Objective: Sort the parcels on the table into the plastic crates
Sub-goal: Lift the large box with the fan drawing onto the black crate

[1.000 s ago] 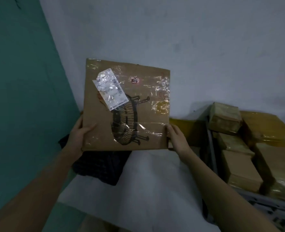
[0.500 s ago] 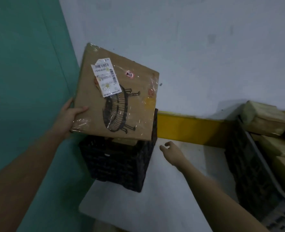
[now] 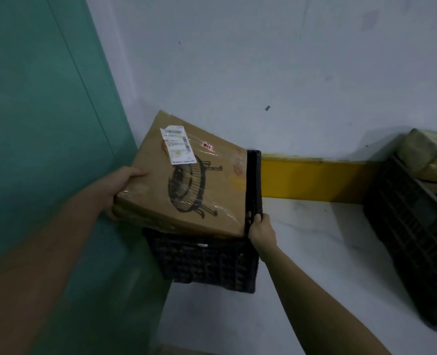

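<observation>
- Wall (image 3: 45, 124), green, runs close along the left, so there is little room to swing anything out on that side.
- Left hand (image 3: 121, 187) grips the parcel's near left corner, thumb on top and fingers curled underneath.
- Parcel (image 3: 186, 180), a flat taped box with a label (image 3: 177, 144) and a fan drawing, lies tilted over the black crate (image 3: 207, 262), its right edge low against the crate's right wall, left side raised.
- Cardboard looks stiff and, judging by the one-handed hold, fairly light; the glossy tape may be slippery, so bare corners and edges seem the safer places to hold.
- Box looks about as wide as the crate mouth; it will likely need levelling to drop in without catching the rim.
- Right hand (image 3: 261, 230) is curled round the crate's right rim, seemingly steadying it.
- Table (image 3: 314, 252), white, lies open between this crate and the second crate (image 3: 412, 242) at far right, which holds more boxes (image 3: 427, 152).
</observation>
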`<state>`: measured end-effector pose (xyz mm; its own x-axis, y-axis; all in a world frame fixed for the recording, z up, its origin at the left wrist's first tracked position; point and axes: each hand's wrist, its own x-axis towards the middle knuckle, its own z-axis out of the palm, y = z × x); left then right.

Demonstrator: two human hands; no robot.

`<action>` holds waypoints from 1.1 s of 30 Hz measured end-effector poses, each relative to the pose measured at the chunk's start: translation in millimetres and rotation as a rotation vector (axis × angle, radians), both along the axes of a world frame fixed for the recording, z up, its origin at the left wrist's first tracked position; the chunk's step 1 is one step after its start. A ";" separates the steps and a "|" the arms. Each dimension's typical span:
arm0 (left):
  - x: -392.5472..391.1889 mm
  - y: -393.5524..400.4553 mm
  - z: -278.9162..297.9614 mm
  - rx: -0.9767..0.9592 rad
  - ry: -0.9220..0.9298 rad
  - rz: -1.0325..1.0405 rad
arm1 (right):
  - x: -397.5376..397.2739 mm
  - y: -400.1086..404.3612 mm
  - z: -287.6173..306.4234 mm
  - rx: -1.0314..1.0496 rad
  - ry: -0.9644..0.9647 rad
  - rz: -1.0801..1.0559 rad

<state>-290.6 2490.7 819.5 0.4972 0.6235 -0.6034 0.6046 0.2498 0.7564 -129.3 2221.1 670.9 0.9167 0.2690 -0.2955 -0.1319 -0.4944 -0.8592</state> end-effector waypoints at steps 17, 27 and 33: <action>57.8 6.0 -39.7 0.811 0.179 -0.353 | 8.2 2.2 -17.8 -0.006 -0.064 -0.030; 61.2 -2.6 -36.6 0.945 0.308 -0.462 | 12.7 5.4 -24.4 -0.061 -0.103 -0.032; 56.4 -15.4 -33.6 1.181 0.577 -0.547 | 12.2 5.0 -15.8 -0.100 -0.099 0.001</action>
